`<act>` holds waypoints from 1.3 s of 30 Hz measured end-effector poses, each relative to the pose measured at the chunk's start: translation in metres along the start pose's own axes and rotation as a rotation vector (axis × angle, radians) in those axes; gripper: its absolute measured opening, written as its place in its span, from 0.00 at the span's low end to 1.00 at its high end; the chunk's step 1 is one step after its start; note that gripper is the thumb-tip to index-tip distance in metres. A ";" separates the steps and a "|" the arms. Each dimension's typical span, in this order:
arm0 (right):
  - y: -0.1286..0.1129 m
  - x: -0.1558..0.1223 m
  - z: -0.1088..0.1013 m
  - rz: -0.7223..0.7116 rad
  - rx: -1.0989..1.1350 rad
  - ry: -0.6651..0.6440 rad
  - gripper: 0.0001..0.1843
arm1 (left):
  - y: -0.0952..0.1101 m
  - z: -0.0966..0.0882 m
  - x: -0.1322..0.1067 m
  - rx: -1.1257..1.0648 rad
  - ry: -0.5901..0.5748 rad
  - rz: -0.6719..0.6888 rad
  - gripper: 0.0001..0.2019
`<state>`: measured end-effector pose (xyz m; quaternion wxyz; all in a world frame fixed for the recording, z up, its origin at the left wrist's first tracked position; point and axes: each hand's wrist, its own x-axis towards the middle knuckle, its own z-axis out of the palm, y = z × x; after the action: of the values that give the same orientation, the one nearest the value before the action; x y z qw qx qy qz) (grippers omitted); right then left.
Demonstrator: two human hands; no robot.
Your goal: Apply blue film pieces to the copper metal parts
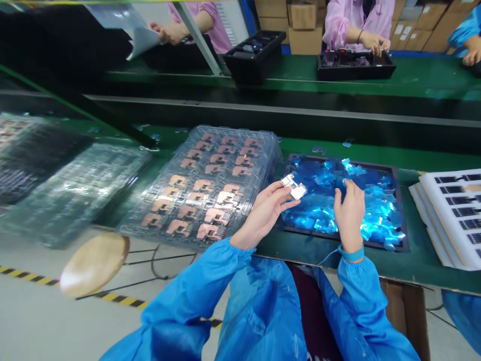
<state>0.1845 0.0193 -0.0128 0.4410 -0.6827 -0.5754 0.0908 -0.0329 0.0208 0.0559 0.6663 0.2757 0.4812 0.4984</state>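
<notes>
A small shiny metal plate (pixel 294 189) is pinched between the thumb and fingertips of the left hand (pixel 265 215), its other fingers curled beneath it. The plate is held just over the left edge of a black tray (pixel 399 200), its long axis running from upper left to lower right, with its lower right end pointing toward the tray's middle. The left hand is nearer to the plate, and the right hand (pixel 350 215) is just to the right of it, a short gap being left between them. The right hand is held partly open over a heap of shiny blue foil pieces (pixel 319 195), its fingers loosely curled, with nothing seen pinched; whether the fingertips touch the foil cannot be told. A blue wrist strap (pixel 352 254) is worn on the right wrist. Clear plastic trays (pixel 240 133) holding copper-coloured pieces (pixel 205 185) are stacked to the left on the green worktop (pixel 421 260), and white foam trays (pixel 432 200) are stacked to the right. Beyond a raised belt, a co-worker's hand (pixel 374 44) is seen at a black box (pixel 356 70).
</notes>
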 end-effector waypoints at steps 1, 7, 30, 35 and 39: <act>-0.003 -0.001 0.002 -0.044 0.003 -0.024 0.22 | -0.002 0.001 0.000 0.015 -0.007 0.009 0.15; -0.045 -0.022 0.007 -0.068 0.413 -0.339 0.15 | -0.021 0.006 -0.003 0.126 -0.004 0.058 0.23; -0.018 -0.023 -0.012 0.033 0.532 -0.467 0.18 | 0.096 -0.155 0.018 1.559 -0.089 0.651 0.14; -0.016 -0.024 -0.011 0.044 0.545 -0.454 0.18 | 0.106 -0.144 0.017 1.608 -0.127 0.690 0.15; -0.019 -0.027 -0.010 0.078 0.578 -0.441 0.17 | 0.113 -0.079 0.077 1.564 -0.169 0.809 0.14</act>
<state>0.1692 -0.0100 -0.0039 0.4775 -0.5153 -0.5808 0.4114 -0.1473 0.1237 0.0930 0.0929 0.8376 0.4990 0.2019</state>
